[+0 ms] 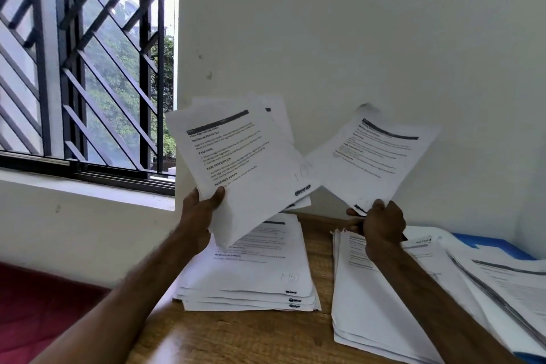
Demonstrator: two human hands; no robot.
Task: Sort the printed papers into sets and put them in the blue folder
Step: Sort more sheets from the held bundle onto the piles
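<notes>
**While both hands hold papers aloft, three piles lie below**

While the left hand (pixel 201 216) is raised at centre frame, its fingers and thumb are curled round the lower left corner of a sheaf of printed papers (pixel 245 162). The thumb lies on the front page, and the sheaf is tilted and clear of the surface (pixel 236 337). The right hand (pixel 382 221), right of centre, pinches the bottom edge of a single printed sheet (pixel 372 156). This sheet is also held up and tilted, and its left corner passes behind the sheaf.

Below the sheaf, a fanned pile (pixel 251 269) lies flat on the wooden surface. A second pile (pixel 369 289) lies near it, under the right forearm. A third pile (pixel 508 284), at far right, appears to rest on the blue folder (pixel 496 247), of which only a strip shows at the pile's upper edge. A barred window (pixel 88 68) occupies the upper left.
</notes>
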